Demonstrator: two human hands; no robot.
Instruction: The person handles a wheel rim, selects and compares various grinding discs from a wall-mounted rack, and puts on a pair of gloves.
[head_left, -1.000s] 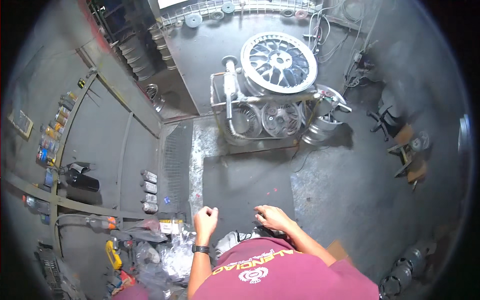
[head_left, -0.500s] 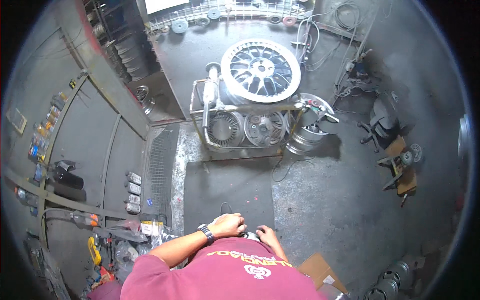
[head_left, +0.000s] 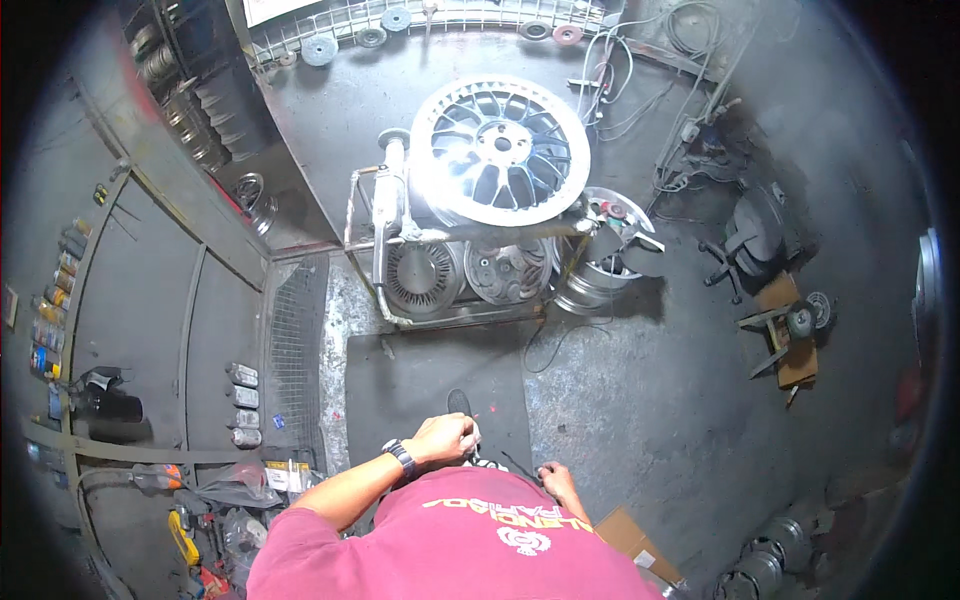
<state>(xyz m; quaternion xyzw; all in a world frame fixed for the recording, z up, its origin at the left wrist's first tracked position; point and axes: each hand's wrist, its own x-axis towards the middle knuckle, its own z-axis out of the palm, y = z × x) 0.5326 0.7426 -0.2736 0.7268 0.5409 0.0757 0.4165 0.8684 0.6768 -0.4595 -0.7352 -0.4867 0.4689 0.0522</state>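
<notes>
My left hand (head_left: 447,438), with a dark-banded watch (head_left: 400,456) on its wrist, is in front of my body. Its fingers are curled in a pinch, and a small pale bit shows beside them, too small to name. My right hand (head_left: 556,478) is lower and to the right, its fingers closed at one end of a thin dark cord (head_left: 520,467). That cord slants up toward the left hand. Below the hands, the maroon shirt (head_left: 440,540) hides what lies against my body. One dark shoe (head_left: 459,402) shows just beyond the left hand.
Ahead, a polished multi-spoke wheel rim (head_left: 500,150) lies on a metal stand (head_left: 450,320), with more wheels underneath and another rim (head_left: 595,285) beside it. Bottles (head_left: 245,400) and bagged items (head_left: 240,485) are at left. An office chair (head_left: 750,245) and cardboard box (head_left: 622,535) are at right.
Both hands have moved farther from my body, the right one slightly rightward with its fingers now closed. The dark cord and a shoe have come into sight; the view has shifted.
</notes>
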